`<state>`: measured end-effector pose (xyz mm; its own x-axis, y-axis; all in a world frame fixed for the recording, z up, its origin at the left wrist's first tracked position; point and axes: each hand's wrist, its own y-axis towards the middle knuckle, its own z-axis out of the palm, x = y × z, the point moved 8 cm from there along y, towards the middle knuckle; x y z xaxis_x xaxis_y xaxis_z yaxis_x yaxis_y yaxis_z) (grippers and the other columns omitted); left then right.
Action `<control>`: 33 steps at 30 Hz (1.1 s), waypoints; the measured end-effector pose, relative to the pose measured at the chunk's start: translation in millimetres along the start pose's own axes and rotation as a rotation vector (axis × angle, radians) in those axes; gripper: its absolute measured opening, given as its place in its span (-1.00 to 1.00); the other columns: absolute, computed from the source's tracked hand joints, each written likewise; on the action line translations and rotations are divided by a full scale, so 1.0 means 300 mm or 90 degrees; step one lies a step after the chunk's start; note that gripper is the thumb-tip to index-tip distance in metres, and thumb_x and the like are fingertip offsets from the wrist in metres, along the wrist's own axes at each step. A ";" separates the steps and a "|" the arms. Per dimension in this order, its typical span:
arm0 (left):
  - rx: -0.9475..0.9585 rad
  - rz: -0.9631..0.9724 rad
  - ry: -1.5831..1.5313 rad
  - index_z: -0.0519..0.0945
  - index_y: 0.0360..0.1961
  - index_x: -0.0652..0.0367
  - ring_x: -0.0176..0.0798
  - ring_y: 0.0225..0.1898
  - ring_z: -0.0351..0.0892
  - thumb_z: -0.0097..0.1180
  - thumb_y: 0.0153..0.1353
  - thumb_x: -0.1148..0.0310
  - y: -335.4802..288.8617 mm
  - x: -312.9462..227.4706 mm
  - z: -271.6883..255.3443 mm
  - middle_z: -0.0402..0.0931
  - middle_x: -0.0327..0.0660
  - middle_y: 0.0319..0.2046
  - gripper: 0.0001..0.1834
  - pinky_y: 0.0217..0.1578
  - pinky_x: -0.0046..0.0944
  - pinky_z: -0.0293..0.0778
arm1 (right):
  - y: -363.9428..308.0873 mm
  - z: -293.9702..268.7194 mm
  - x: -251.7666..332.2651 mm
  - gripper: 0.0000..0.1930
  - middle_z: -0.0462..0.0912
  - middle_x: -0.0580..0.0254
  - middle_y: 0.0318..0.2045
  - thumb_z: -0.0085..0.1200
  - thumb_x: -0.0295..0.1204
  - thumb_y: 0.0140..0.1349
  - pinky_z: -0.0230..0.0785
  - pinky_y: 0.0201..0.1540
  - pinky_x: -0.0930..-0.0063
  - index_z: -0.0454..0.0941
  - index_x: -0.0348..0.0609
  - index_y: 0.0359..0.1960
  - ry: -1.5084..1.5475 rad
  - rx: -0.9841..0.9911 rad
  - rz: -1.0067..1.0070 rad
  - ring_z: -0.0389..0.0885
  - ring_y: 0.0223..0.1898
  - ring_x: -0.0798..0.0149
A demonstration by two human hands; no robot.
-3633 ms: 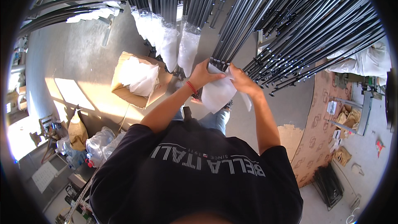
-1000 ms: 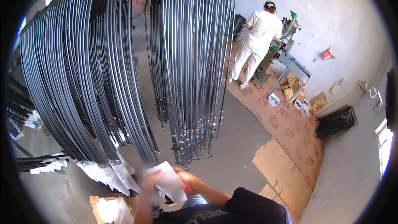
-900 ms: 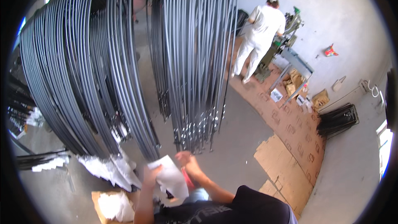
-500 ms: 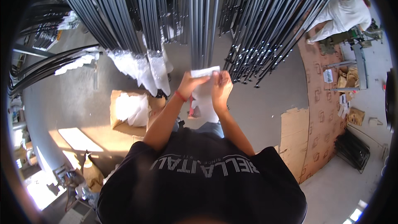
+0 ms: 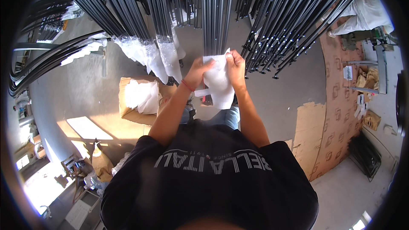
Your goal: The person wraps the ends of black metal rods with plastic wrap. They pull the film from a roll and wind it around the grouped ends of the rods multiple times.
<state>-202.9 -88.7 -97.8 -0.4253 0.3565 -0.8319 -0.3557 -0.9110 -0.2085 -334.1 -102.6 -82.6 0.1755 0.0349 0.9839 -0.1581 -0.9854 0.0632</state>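
Note:
My left hand [image 5: 198,71] is closed on the left edge of a white foam sheet [image 5: 219,83], its thumb lying across the sheet. On the other side my right hand [image 5: 235,65] pinches the upper right corner between thumb and fingers. The sheet is at the lower ends of a bundle of black metal rods [image 5: 216,17] and drapes down toward my legs. Whether it wraps around the rod ends or lies in front of them, I cannot tell.
To the left, rods with white-wrapped ends [image 5: 142,53] hang beside bare black rods [image 5: 272,30] on the right. An open cardboard box [image 5: 128,110] of white sheets stands at lower left. A person in white clothing [image 5: 370,12] is at the far right, near a metal rack [image 5: 380,70].
The white sheet, earlier seen as a narrow band between my hands, now shows broad and draped downward. My right hand's grip is at its upper corner. The view has shifted slightly.

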 end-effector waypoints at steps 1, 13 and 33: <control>0.002 -0.012 -0.020 0.43 -0.15 0.33 -0.41 -0.28 0.46 0.00 0.12 0.38 -0.001 0.007 -0.007 0.48 -0.24 -0.29 -0.70 -0.25 -0.39 0.38 | 0.004 0.012 -0.021 -0.80 0.31 0.35 -0.71 -0.09 -0.37 0.18 0.17 -0.53 0.58 0.40 -0.22 -0.53 0.063 0.026 0.017 0.22 -0.62 0.50; 0.022 0.050 -0.049 0.25 0.05 0.31 -0.29 0.02 0.26 0.04 0.09 0.29 -0.024 -0.017 -0.028 0.30 -0.19 -0.03 -0.48 0.02 -0.27 0.17 | -0.016 0.169 -0.030 -0.76 0.52 0.40 -0.40 -0.07 -0.31 0.17 0.32 -0.30 0.63 0.46 -0.18 -0.21 0.348 0.312 0.207 0.44 -0.36 0.54; 0.160 -0.070 -0.075 0.22 0.09 0.28 -0.26 0.03 0.28 0.01 0.12 0.32 0.004 0.021 -0.006 0.30 -0.16 0.01 -0.48 0.06 -0.27 0.16 | -0.129 0.240 -0.221 -0.65 0.55 0.28 -0.42 0.04 -0.14 0.00 0.38 -0.40 0.49 0.49 -0.12 -0.29 0.381 0.490 0.504 0.52 -0.44 0.40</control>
<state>-204.4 -87.9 -104.2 -0.4610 0.4855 -0.7428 -0.5935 -0.7910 -0.1487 -269.7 -78.9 -162.3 -0.2077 -0.7388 0.6411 0.6244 -0.6046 -0.4945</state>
